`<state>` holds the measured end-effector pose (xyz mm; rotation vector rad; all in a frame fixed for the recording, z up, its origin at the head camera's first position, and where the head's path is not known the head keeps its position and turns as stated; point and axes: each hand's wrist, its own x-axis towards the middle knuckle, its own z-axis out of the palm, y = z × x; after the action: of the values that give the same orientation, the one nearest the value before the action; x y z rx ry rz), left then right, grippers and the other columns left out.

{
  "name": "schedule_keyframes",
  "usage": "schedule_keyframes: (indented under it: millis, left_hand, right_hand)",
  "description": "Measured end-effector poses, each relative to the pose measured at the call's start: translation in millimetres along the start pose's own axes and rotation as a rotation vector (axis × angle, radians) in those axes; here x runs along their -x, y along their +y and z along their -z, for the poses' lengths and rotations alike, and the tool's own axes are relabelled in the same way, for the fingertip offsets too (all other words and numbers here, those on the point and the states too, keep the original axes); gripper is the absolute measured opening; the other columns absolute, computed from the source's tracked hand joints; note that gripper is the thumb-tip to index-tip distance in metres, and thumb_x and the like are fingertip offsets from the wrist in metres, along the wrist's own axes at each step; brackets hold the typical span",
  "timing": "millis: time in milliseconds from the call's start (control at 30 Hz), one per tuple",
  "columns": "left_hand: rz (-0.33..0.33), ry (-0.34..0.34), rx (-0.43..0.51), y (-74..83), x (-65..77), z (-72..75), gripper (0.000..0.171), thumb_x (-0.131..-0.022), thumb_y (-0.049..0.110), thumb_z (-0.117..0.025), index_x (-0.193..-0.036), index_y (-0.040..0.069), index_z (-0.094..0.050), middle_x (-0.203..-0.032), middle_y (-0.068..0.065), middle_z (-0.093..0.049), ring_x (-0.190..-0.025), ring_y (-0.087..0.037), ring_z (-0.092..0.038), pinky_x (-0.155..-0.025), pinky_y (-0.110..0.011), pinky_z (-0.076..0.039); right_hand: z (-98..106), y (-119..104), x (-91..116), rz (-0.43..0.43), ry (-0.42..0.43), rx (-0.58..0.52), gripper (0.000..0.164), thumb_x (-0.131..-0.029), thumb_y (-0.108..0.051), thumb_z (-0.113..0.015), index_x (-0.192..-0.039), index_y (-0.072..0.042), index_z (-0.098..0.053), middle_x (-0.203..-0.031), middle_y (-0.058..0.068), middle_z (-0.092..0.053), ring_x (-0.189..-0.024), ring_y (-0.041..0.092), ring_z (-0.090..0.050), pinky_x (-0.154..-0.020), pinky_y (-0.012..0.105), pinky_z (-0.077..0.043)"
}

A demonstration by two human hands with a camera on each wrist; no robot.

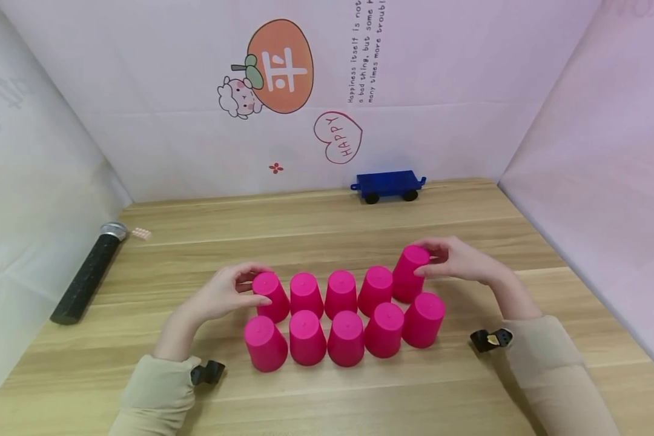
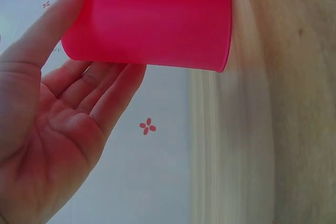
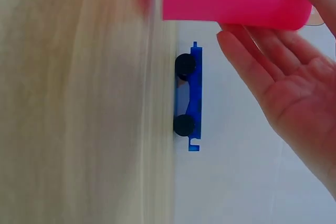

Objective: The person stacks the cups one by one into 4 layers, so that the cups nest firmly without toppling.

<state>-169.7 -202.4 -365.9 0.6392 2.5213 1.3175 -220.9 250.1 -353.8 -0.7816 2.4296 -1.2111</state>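
Several pink cups stand upside down on the wooden table in two rows, a back row and a front row. My left hand holds the leftmost back cup, thumb on its near side and fingers behind. In the left wrist view, that same cup's side fills the top, between thumb and fingers. At the other end of the back row, my right hand grips the rightmost cup, which leans a little. The right wrist view shows a pink reflection on the tabletop, apart from its rim.
By the back wall stands a blue toy wagon with black wheels. A black microphone lies at the left, with a small pinkish piece near its head. Printed white sheets enclose the table at the back and sides.
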Motion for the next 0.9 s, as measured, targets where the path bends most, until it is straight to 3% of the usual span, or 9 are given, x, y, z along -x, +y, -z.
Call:
schedule_keyframes:
  millis: [167, 367, 667, 900]
  left_hand:
    - [0.005, -0.011, 0.023, -0.9, -0.2, 0.2, 0.051, -0.078, 0.023, -0.077, -0.122, 0.007, -0.056, -0.115, -0.01, -0.062, -0.107, -0.026, -0.061, -0.092, -0.038, -0.054]
    - [0.004, -0.008, 0.025, -1.7, 0.0, 1.6, 0.052, -0.077, 0.023, -0.078, -0.122, 0.007, -0.056, -0.115, -0.01, -0.062, -0.108, -0.026, -0.061, -0.093, -0.039, -0.053]
    - [0.003, -0.013, 0.047, -2.2, -0.9, 1.8, 0.052, -0.077, 0.022, -0.078, -0.122, 0.006, -0.056, -0.115, -0.01, -0.062, -0.107, -0.025, -0.061, -0.093, -0.037, -0.053]
    - [0.001, -0.008, 0.06, -0.7, 0.3, 0.9, 0.052, -0.077, 0.021, -0.078, -0.122, 0.006, -0.056, -0.114, -0.01, -0.063, -0.107, -0.026, -0.061, -0.094, -0.039, -0.052]
  right_hand:
    - [3, -2, -15, -0.062, 0.111, 0.093, 0.048, -0.084, -0.025, -0.071, -0.125, -0.003, -0.056, -0.107, 0.01, -0.067, -0.094, 0.013, -0.064, -0.081, 0.021, -0.053]
    - [6, -8, -39, -0.102, 0.168, 0.171, 0.054, -0.085, -0.033, -0.069, -0.128, -0.004, -0.054, -0.113, 0.013, -0.065, -0.104, 0.025, -0.061, -0.085, 0.03, -0.052]
    - [-4, -9, -76, -0.031, 0.159, 0.122, 0.055, -0.082, -0.024, -0.073, -0.128, -0.001, -0.054, -0.117, 0.018, -0.063, -0.108, 0.031, -0.061, -0.097, 0.047, -0.048]
    - [-14, -16, -98, 0.005, 0.098, 0.104, 0.051, -0.082, -0.022, -0.073, -0.126, -0.004, -0.056, -0.116, 0.015, -0.064, -0.106, 0.028, -0.061, -0.096, 0.045, -0.05]
